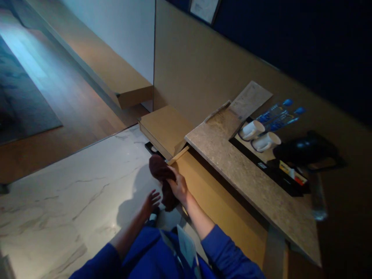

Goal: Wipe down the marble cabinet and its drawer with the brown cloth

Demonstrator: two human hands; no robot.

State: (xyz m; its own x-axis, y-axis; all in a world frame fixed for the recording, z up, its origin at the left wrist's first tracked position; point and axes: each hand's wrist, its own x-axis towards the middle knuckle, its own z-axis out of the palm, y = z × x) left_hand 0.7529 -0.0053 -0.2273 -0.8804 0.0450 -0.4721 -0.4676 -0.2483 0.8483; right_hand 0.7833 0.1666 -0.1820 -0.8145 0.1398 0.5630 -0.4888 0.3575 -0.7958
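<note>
Clutching a dark brown cloth (pixel 162 176), the right hand (pixel 179 188) grips firmly (left hand (pixel 150 203) hangs released).

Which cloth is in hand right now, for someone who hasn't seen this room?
Find the long stone counter along the tan wall. Below its near-left corner, the right hand grips a dark brown cloth. It is the only soft, bunched thing there, unlike the hard white mugs up on the counter.

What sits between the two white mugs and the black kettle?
Nothing. In the head view the tray shows only a bare strip between the white mugs and the black kettle.
</note>
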